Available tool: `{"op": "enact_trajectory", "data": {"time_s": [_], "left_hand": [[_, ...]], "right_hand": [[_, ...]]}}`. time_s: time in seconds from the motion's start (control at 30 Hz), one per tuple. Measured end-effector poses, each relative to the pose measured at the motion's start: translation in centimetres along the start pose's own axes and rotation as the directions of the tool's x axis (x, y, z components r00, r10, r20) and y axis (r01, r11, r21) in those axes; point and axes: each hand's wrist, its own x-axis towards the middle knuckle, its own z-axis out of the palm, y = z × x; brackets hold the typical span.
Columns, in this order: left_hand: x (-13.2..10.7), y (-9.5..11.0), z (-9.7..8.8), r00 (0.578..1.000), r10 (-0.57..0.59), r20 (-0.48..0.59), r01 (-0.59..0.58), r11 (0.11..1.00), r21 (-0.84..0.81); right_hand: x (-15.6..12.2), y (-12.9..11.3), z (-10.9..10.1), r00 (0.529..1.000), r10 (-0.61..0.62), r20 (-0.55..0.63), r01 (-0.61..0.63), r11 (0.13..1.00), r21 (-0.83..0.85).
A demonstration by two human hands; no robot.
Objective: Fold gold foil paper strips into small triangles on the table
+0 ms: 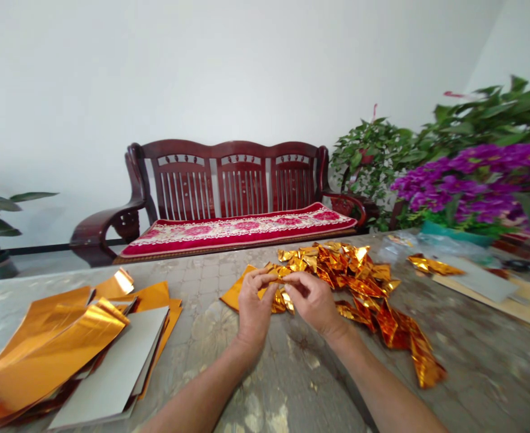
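Note:
Both hands meet over the middle of the table, their fingertips pinching a piece of gold foil paper (277, 300) between them. My left hand (256, 304) is closed on its left side, thumb against fingers. From the right, my right hand (312, 300) pinches the same piece with thumb and forefinger. A flat orange-gold sheet part (233, 291) shows left of my left hand; whether it joins the held piece I cannot tell. Just beyond and right of my hands lies a heap of folded, twisted gold foil pieces (350, 267), some trailing toward the near right.
A stack of gold foil sheets (57, 337), some grey side up, lies at the left. Grey card (481, 278) and clear plastic (445, 249) sit at the right, near purple flowers (476, 180). A wooden bench (242, 180) stands behind the table (193, 349).

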Motion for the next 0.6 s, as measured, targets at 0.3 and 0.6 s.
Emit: {"op": "enact_trajectory", "data": {"time_s": [0.3, 0.6], "left_hand": [[-0.2, 0.5, 0.0, 0.998, 0.055, 0.008, -0.055, 0.997, 0.049], [-0.1, 0.5, -0.1, 0.994, 0.113, 0.001, -0.113, 0.989, 0.094]], "right_hand": [[0.0, 0.0, 0.5, 0.995, 0.094, 0.018, -0.096, 0.987, 0.131], [0.2, 0.1, 1.2, 0.949, 0.293, 0.12, -0.315, 0.835, 0.452]]}}
